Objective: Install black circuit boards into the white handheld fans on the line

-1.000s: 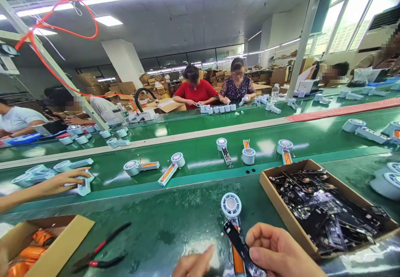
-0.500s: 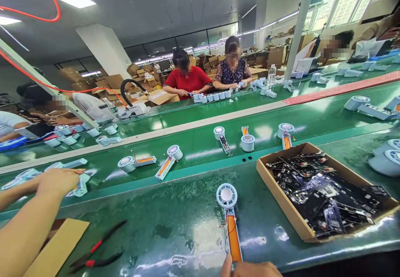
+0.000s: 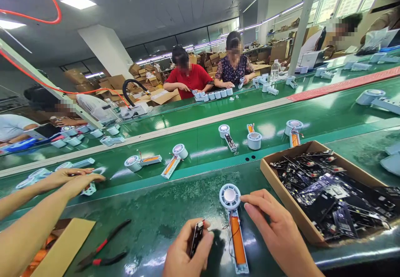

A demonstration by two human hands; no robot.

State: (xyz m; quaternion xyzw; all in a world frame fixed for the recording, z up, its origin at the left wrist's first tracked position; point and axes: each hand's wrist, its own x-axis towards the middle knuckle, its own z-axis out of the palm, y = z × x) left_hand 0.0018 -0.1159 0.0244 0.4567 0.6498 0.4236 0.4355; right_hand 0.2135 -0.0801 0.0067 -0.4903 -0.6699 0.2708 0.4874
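A light-blue handheld fan (image 3: 229,196) lies on the green work surface in front of me, its round head away from me. Its handle is uncovered, showing an orange battery (image 3: 238,239) and thin loose wires. My left hand (image 3: 184,250), left of the handle, grips a narrow black circuit board (image 3: 196,237) between thumb and fingers. The board's lower end is hidden by the hand. My right hand (image 3: 278,225) is on the fan's right side, thumb and fingers apart, fingertips close to the head's rim; whether they touch it I cannot tell.
At right stands a cardboard box (image 3: 293,208) of black circuit boards. Red-and-black pliers (image 3: 101,248) and another box (image 3: 62,248) with orange parts lie at left. A co-worker's hands (image 3: 78,181) reach onto the conveyor (image 3: 200,156), which carries several fans. More people sit opposite.
The circuit board was in my right hand over the handle; now my left hand has it. My right hand has come up beside the fan head. A co-worker's second arm has entered at left.
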